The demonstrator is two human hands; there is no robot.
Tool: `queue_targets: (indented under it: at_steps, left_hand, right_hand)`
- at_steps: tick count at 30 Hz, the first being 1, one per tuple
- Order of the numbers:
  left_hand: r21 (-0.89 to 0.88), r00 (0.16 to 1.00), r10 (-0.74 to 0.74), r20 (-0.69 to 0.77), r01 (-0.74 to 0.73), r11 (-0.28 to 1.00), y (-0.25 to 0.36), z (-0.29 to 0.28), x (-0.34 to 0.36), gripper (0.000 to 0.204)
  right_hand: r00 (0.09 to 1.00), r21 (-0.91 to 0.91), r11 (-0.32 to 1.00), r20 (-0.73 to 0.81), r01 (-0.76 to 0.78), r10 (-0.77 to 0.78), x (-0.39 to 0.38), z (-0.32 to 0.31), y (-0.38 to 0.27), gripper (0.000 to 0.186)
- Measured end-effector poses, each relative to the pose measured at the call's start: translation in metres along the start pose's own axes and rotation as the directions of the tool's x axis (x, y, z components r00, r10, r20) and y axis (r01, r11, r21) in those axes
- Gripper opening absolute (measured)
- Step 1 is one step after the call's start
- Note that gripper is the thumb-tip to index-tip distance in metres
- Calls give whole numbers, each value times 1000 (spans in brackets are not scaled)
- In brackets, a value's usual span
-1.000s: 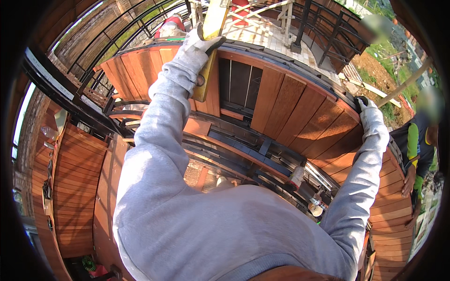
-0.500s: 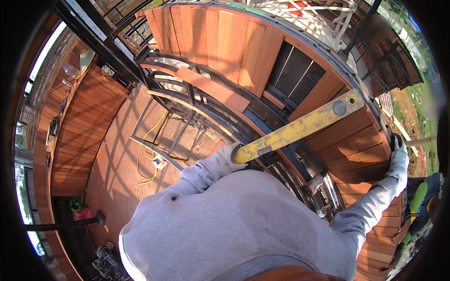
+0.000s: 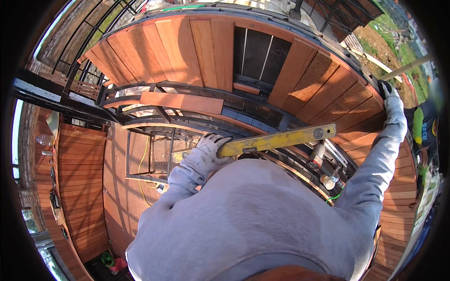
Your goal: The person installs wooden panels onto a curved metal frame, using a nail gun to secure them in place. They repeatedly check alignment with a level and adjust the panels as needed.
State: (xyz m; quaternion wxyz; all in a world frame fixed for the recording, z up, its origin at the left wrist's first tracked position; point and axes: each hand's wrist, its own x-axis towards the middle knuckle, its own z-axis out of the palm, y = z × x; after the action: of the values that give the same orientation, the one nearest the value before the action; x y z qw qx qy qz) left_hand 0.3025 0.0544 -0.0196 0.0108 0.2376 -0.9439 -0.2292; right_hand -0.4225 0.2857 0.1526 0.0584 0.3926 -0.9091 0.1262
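Note:
My left hand (image 3: 211, 147), gloved, is closed on a long, paint-worn yellow spirit level (image 3: 286, 139), which lies slantwise in front of my chest with its far end to the right. My right hand (image 3: 392, 96), also gloved, grips the dark top edge of a curved rail faced with reddish wooden slats (image 3: 318, 84). The facing has a gap showing dark panels (image 3: 257, 58). Below it are curved black steel frames (image 3: 243, 119) with a short plank (image 3: 183, 103) lying along them.
A co-worker in green sleeves (image 3: 419, 131) is partly visible at the far right. A black steel beam (image 3: 56, 93) crosses at left beside another slatted bench (image 3: 79, 187). A yellow cord (image 3: 140, 173) and rectangular frame (image 3: 129, 154) lie below. Tools (image 3: 318, 157) lie among the frames at right.
My left hand has come down from the top rail to chest height with the level, which swung from upright to nearly crosswise. My right hand stays on the rail's edge.

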Motion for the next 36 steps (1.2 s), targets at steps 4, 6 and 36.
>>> queue_targets:
  at_steps: [4,6,36]
  left_hand:
    - [64,981,187,45,-190,980,-45,-7,31,76]
    - [44,965,260,47,-262,964,-60,-10,42,76]
    - [-181,738,468,486,-439,880,-56,-17,139,82]
  right_hand:
    - [973,-101,972,-119,-210,197,-44,-26,-59,47]
    - [929,-220,923,-272,-314,252,-58,-31,-83,50]
    - [970,-276,931,-125,-237,209,-118,-11,-201,84]
